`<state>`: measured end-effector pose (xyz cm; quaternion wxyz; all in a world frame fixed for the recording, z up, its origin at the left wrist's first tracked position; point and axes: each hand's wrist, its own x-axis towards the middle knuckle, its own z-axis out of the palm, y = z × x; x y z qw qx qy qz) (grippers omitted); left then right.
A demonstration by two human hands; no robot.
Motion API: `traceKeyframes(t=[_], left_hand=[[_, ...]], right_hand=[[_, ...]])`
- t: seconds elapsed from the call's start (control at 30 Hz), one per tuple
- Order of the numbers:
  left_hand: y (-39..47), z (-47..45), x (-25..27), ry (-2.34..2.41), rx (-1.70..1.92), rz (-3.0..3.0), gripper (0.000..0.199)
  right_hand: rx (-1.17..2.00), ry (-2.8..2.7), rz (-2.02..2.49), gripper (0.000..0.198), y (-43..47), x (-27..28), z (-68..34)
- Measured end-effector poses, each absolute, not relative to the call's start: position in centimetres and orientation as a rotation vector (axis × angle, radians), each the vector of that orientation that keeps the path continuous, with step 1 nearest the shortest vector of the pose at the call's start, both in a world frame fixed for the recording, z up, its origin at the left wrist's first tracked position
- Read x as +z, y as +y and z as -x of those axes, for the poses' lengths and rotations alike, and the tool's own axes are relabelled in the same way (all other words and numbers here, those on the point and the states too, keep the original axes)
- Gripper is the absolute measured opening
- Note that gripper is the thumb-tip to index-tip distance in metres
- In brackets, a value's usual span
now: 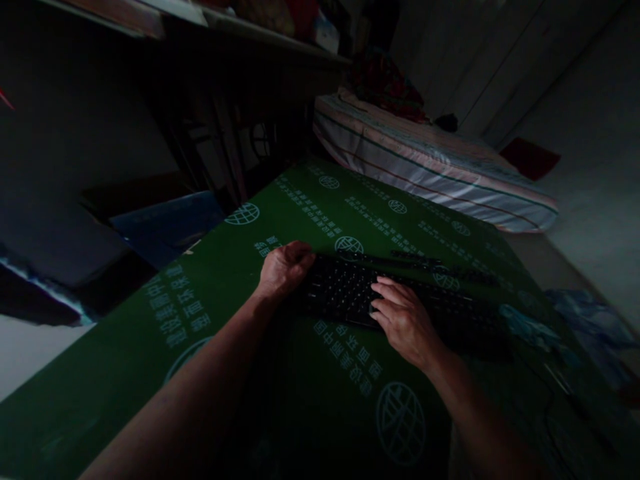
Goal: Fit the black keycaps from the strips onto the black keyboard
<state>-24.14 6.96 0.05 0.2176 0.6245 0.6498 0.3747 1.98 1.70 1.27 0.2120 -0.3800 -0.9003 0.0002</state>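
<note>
A black keyboard [345,287] lies across the green board, its right part dark and hard to make out. My left hand [286,268] is closed at the keyboard's upper left corner, its fingertips partly hidden. Over the keys near the middle rests my right hand [403,317], fingers apart and bent a little, touching the keys. Just beyond the keyboard lie small dark pieces [415,259] in a row, too dim to name surely. A crumpled teal cloth [535,327] is by the keyboard's right end.
The green board [300,200] bears white globe prints and lettering. A slim tool-like object [559,379] and a dark cable [547,407] are at the right. Behind stands a bed with a striped sheet [430,167]. A blue item [165,223] is beyond the left edge.
</note>
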Motion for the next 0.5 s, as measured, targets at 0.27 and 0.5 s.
traceKeyframes(t=[0.27, 0.5], left_hand=[[6.86, 24.09, 0.23, 1.803, 1.023, -1.739, 0.036], [6.72, 23.94, 0.25, 1.800, 1.029, -1.718, 0.037]], right_hand=[[-0.036, -2.499, 1.035, 0.014, 1.62, 1.07, -2.20], [-0.074, -2.510, 1.051, 0.016, 1.45, 1.08, -1.93]])
